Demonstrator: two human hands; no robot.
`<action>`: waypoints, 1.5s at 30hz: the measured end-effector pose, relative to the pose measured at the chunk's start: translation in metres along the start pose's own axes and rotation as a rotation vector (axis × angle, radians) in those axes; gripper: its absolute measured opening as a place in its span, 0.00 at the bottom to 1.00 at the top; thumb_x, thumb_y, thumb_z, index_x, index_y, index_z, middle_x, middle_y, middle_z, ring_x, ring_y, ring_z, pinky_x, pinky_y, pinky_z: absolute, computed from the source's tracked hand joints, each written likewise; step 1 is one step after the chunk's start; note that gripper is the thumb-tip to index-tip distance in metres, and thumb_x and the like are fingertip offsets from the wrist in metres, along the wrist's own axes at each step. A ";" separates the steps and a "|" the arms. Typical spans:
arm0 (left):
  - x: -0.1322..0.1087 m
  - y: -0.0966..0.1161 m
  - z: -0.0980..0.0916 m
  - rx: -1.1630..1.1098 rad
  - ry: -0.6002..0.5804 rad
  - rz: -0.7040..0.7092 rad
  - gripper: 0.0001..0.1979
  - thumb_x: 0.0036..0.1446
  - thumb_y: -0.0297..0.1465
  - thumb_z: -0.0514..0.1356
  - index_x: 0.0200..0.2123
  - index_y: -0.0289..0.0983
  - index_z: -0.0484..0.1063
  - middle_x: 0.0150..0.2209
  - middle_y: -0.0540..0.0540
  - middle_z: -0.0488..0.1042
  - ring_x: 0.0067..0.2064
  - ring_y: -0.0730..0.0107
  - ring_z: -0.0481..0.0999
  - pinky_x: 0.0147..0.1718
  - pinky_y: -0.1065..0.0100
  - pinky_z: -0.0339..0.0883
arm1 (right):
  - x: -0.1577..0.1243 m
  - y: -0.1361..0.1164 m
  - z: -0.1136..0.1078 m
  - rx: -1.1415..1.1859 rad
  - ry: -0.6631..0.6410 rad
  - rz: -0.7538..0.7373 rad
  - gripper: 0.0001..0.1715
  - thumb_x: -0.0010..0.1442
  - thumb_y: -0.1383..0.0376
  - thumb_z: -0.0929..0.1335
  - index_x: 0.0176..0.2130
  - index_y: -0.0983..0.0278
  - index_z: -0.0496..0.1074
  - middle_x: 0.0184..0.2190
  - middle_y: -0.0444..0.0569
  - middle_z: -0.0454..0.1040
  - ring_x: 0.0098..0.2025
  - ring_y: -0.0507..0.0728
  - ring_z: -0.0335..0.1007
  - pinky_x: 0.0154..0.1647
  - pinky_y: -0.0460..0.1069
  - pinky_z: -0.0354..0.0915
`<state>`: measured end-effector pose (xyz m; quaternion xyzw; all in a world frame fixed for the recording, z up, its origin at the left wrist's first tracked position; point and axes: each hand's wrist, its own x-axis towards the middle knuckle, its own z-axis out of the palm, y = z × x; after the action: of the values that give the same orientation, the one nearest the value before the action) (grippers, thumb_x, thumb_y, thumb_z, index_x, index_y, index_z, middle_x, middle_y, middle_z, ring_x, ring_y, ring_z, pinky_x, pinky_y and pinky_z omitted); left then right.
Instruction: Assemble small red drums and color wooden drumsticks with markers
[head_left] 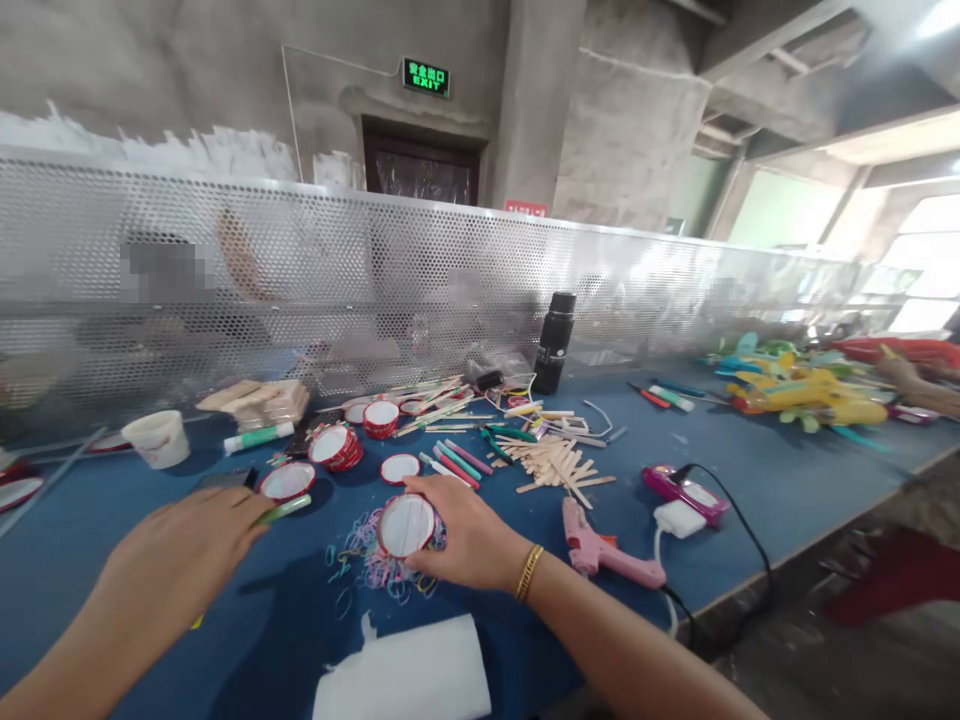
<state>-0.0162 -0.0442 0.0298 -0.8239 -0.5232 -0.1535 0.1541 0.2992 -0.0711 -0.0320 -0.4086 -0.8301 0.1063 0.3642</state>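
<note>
Round disc (406, 526) taken as clock centre: it is held at mid-table, face up, with a pale, greyish-white, slightly glossy face and a thin red rim. Its edge is gripped between thumb and fingers of the right hand (469, 532), at 3 o'clock; a gold-coloured bracelet (529, 573) is worn on that wrist. Loose, multicoloured rubber bands (382, 575) are heaped around it; whether they are touched by it cannot be told. A slim pale-green tool (286, 508) is pinched in the fingertips of the left hand (176, 530), at 9 o'clock.

The blue tabletop (750, 440) is cluttered: stacked red-rimmed discs (335, 448) at 11, coloured pens (463, 462) at 1, wooden sticks (559, 462) at 2, pink glue gun (606, 552) at 3, white cloth (409, 672) at 6. The table is backed by a perforated metal screen (322, 250). Beyond, bare concrete walls (210, 70) are seen, with a lit green exit sign (426, 77) mounted at 12 above a dark door (424, 178).
</note>
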 end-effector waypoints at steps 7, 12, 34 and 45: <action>0.001 0.004 0.026 -0.005 -0.100 0.125 0.21 0.63 0.39 0.49 0.42 0.40 0.81 0.47 0.39 0.81 0.48 0.48 0.78 0.50 0.51 0.67 | 0.002 0.002 0.000 -0.023 -0.004 0.001 0.48 0.49 0.58 0.77 0.63 0.64 0.60 0.63 0.57 0.67 0.64 0.64 0.61 0.67 0.59 0.54; -0.001 0.009 0.035 -0.064 -0.097 0.095 0.19 0.63 0.38 0.50 0.42 0.37 0.80 0.43 0.37 0.80 0.46 0.45 0.78 0.49 0.49 0.66 | 0.001 0.003 0.000 -0.045 0.002 0.013 0.46 0.49 0.58 0.77 0.62 0.66 0.62 0.62 0.58 0.67 0.64 0.64 0.61 0.67 0.59 0.55; -0.009 0.062 0.029 -1.267 -0.574 -0.326 0.30 0.50 0.56 0.62 0.42 0.35 0.77 0.28 0.45 0.77 0.32 0.63 0.73 0.29 0.68 0.63 | 0.002 -0.023 0.011 0.032 0.008 -0.271 0.55 0.51 0.45 0.75 0.66 0.67 0.56 0.63 0.60 0.66 0.65 0.62 0.60 0.67 0.58 0.53; -0.008 0.034 0.051 -1.244 -0.536 -0.351 0.30 0.54 0.55 0.60 0.47 0.36 0.75 0.26 0.48 0.75 0.28 0.69 0.68 0.25 0.71 0.57 | 0.026 0.120 -0.142 -0.942 -0.215 0.508 0.09 0.65 0.66 0.68 0.40 0.67 0.79 0.42 0.58 0.79 0.51 0.63 0.71 0.54 0.58 0.65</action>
<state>0.0160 -0.0433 -0.0225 -0.6721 -0.4833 -0.2389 -0.5076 0.4591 0.0084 0.0253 -0.7021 -0.6956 -0.1513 0.0175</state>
